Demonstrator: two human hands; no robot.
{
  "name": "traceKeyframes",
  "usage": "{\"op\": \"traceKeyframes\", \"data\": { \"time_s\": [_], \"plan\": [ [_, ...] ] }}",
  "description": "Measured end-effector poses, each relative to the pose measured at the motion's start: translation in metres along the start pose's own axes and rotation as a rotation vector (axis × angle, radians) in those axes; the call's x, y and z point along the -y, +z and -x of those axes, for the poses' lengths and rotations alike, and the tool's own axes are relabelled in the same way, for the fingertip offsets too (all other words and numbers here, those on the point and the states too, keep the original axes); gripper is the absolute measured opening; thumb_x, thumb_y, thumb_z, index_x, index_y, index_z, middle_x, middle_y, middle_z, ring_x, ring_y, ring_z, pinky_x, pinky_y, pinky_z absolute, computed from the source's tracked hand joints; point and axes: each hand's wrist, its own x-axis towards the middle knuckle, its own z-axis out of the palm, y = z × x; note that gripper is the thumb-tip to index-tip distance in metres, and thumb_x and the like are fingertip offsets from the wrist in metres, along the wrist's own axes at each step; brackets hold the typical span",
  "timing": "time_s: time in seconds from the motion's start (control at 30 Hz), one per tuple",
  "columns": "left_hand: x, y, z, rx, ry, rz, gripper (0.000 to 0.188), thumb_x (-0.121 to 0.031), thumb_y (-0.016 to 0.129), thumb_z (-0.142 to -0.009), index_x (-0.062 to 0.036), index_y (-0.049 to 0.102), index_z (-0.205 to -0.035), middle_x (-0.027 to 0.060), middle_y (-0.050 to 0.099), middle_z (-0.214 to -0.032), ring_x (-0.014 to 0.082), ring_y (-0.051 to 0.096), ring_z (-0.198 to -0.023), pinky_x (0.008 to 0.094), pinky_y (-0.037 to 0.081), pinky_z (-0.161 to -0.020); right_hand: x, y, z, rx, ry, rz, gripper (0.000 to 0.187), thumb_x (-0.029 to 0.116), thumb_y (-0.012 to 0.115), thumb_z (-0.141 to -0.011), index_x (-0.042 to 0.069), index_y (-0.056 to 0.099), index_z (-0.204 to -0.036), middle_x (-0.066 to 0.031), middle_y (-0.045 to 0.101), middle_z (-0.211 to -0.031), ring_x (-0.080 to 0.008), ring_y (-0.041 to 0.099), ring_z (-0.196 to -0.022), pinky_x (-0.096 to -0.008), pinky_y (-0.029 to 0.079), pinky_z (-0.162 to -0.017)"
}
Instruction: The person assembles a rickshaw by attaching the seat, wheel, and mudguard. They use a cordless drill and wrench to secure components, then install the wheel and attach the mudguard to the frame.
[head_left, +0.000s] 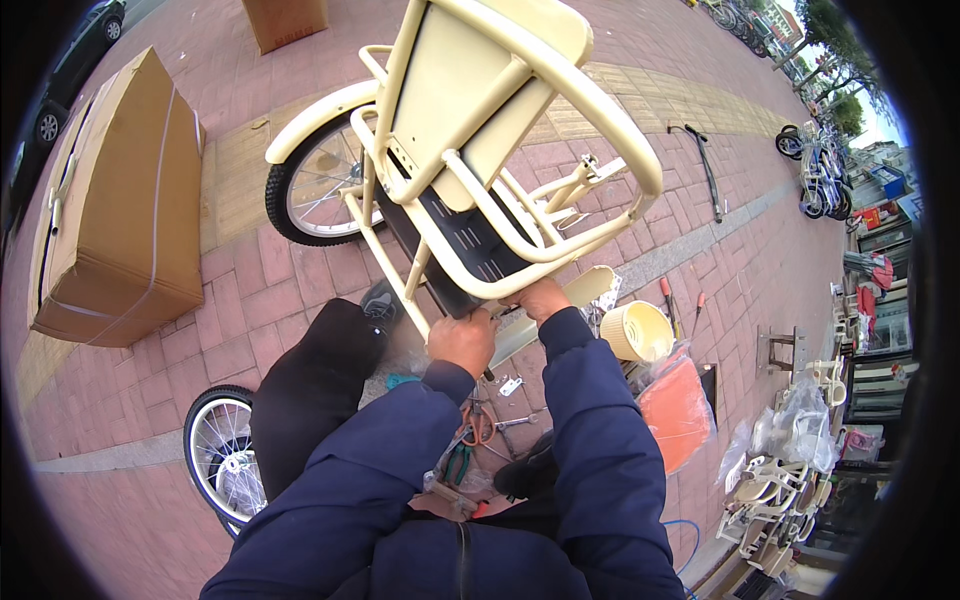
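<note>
In front of me stands a cream tricycle frame [590, 90], tilted, with a wheel and its cream mudguard [318, 122] on the left. A black slotted panel [470, 240] sits within its tubes. My left hand [463, 342] is closed at the panel's lower edge; its fingertips are hidden, so what it pinches cannot be made out. A little to the right, my right hand [540, 298] grips the frame's lower edge beside the curved tube, fingers partly hidden underneath.
Pliers [460, 462] and a wrench [518, 420] lie between my feet. A cream basket [637, 331] and an orange panel [677, 408] in plastic are right. A loose wheel [228, 455] lies left, below a large carton [130, 210]. Cream parts [770, 500] are piled at lower right.
</note>
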Motion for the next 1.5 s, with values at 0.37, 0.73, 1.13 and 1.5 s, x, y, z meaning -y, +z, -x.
{"op": "traceKeyframes", "data": {
  "time_s": [0.37,0.73,1.13,1.5],
  "plan": [
    [-0.003,-0.003,-0.016,-0.039,-0.052,0.01,0.02,-0.031,0.077,-0.073,-0.0133,0.067,-0.077,0.0123,0.063,-0.06,0.0336,0.064,-0.057,0.0448,0.05,-0.052,-0.023,0.0,0.063,-0.106,0.342,-0.544,0.009,0.006,0.063,-0.083,0.001,0.058,-0.089,-0.0099,0.066,-0.084,-0.0184,0.064,-0.072,-0.0309,0.053,-0.064],
    [-0.006,-0.009,-0.025,0.054,-0.101,-0.015,0.023,-0.033,0.073,-0.077,-0.0126,0.071,-0.086,0.0149,0.067,-0.068,0.0359,0.066,-0.065,0.0462,0.052,-0.061,-0.06,0.04,0.034,-0.338,-0.013,-1.514,0.017,0.009,0.054,-0.095,-0.002,0.055,-0.108,-0.0143,0.064,-0.106,-0.027,0.061,-0.103,-0.0384,0.049,-0.092],
    [0.009,-0.003,-0.017,0.047,0.029,0.188,0.031,-0.027,0.07,-0.081,-0.0131,0.065,-0.109,0.0116,0.066,-0.069,0.0355,0.065,-0.064,0.0438,0.052,-0.061,0.033,0.021,0.067,-0.013,-0.55,-1.182,0.03,0.017,0.058,-0.097,0.004,0.05,-0.123,-0.0115,0.062,-0.107,-0.0278,0.063,-0.106,-0.0399,0.052,-0.093],
    [0.026,0.024,-0.007,0.05,0.144,0.137,0.034,-0.024,0.068,-0.083,-0.008,0.064,-0.113,0.0159,0.065,-0.091,0.0367,0.063,-0.084,0.0452,0.048,-0.077,0.003,0.019,0.065,-0.223,-0.226,-0.978,0.024,0.007,0.064,-0.09,0.002,0.056,-0.112,-0.0077,0.065,-0.095,-0.0214,0.066,-0.085,-0.0343,0.056,-0.078]
  ]
}}
